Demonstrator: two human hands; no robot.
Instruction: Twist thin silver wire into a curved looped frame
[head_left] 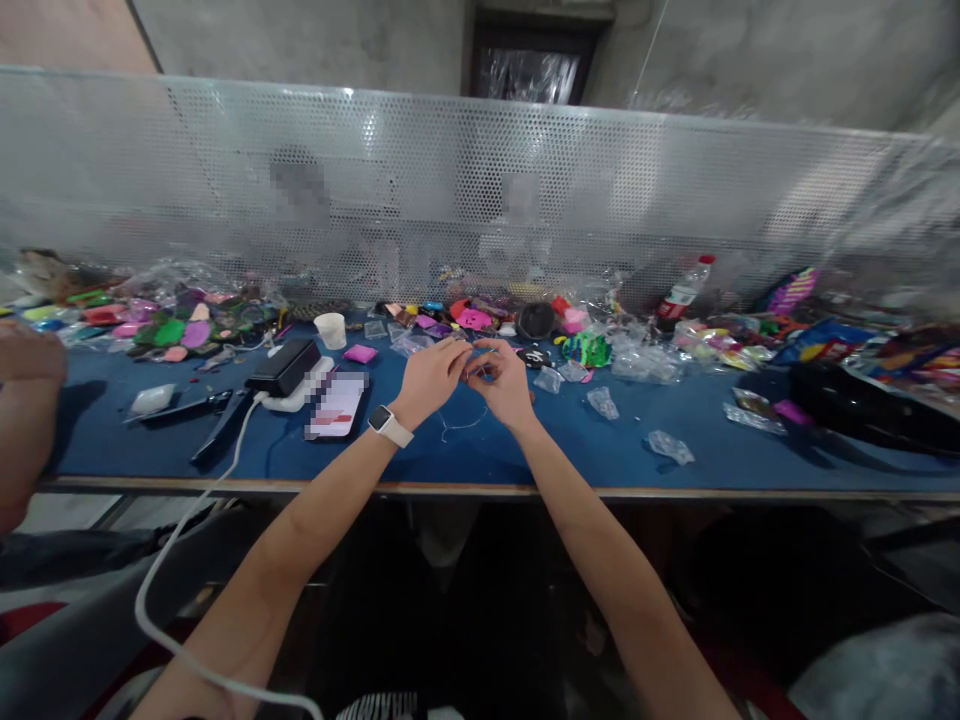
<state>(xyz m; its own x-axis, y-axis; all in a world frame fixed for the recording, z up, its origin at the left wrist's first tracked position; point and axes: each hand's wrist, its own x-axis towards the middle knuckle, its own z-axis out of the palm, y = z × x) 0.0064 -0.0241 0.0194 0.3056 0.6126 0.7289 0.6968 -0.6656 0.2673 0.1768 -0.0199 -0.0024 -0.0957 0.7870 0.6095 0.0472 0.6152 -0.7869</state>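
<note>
My left hand (pixel 435 378), with a white-banded watch (pixel 390 426) on its wrist, and my right hand (pixel 504 385) meet over the middle of the table. Both have their fingertips pinched together, nearly touching. A thin pale thread (pixel 463 427) trails on the blue tabletop just below them and seems to run up to my right fingers. What lies between the left fingertips is too small and covered to make out. Left of my hands are a phone (pixel 337 405) and a small pink packet (pixel 360 354); to the right lie small clear plastic bags (pixel 602 403).
A black adapter (pixel 285 368) sits on a white block with a white cable (pixel 238 450). A white cup (pixel 330 330), a cola bottle (pixel 684 293) and heaps of colourful pieces line the perforated screen (pixel 450 170). A black bag (pixel 862 405) lies right; another person's arm (pixel 28 400) rests far left.
</note>
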